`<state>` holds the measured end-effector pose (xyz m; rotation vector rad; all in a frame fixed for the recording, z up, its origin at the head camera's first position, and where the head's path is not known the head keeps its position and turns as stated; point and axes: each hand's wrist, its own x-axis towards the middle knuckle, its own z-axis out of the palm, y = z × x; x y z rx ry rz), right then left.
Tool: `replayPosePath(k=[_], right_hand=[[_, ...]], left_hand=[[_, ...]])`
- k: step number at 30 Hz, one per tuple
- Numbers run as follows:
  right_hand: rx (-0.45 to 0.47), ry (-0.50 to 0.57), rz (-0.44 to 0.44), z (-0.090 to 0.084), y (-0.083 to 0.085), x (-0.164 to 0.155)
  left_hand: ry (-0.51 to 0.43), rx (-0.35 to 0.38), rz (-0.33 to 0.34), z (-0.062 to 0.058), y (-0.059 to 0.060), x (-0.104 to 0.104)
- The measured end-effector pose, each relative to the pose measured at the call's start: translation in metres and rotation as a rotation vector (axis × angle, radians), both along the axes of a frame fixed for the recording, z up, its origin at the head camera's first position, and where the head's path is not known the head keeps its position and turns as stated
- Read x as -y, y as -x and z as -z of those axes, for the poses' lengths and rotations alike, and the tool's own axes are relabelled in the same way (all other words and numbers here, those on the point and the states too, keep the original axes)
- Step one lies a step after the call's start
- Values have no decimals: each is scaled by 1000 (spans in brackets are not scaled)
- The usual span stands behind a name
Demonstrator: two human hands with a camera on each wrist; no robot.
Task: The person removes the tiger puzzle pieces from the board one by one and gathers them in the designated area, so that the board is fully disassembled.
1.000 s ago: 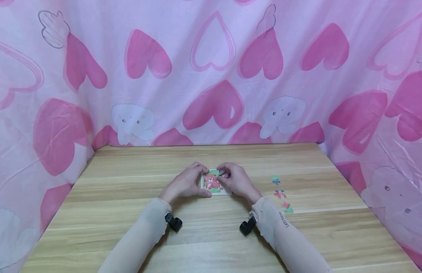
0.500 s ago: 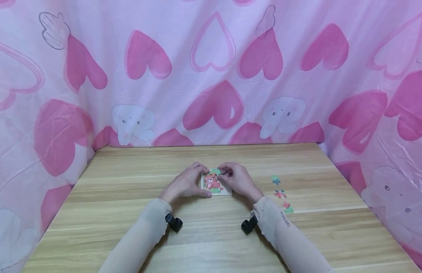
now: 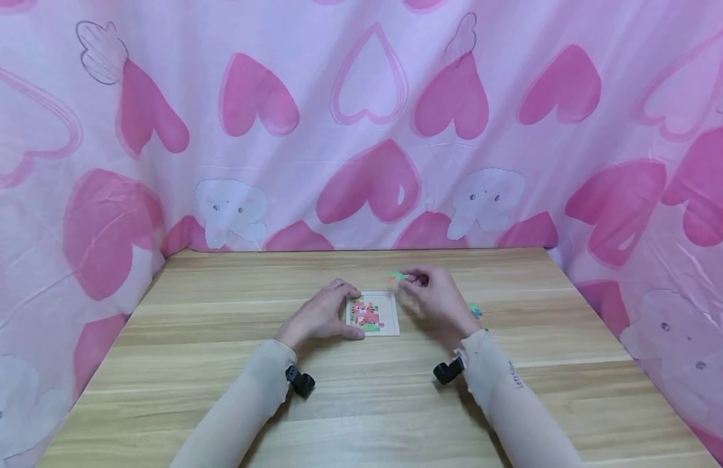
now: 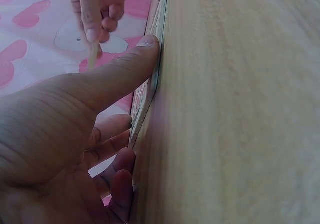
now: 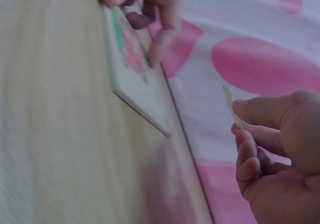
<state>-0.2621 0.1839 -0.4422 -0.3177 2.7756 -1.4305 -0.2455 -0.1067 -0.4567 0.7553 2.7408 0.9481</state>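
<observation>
A small puzzle tray with a pale frame lies on the table, partly filled with a red tiger picture. My left hand holds it from the left, thumb at the near edge and fingers at the far edge. In the left wrist view, the left thumb lies along the tray's edge. My right hand is raised beyond the tray's far right corner. It pinches a green and orange puzzle piece between thumb and fingers. From the right wrist view this piece appears edge-on and thin, well apart from the tray.
A blue and green puzzle piece lies right of the right hand; other loose pieces there are mostly hidden by the right wrist. The wooden table runs back to a pink heart-patterned curtain.
The right hand has moved up and right off the tray with a puzzle piece in its fingers. The tray's top right now shows bare. The left hand has stayed put.
</observation>
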Motion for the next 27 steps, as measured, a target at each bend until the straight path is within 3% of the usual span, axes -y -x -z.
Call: replayPosePath(k=[6,15,27], right_hand=[[-19,-40,18,-11,-2,-26],[-107,-94,-16,-21,-4,-67],[-99,-111,-16,-14,-13,-102]], left_hand=[[12,8,1,4,1,-1],[9,19,-10,0,1,1],[25,21,-17,1,1,1]])
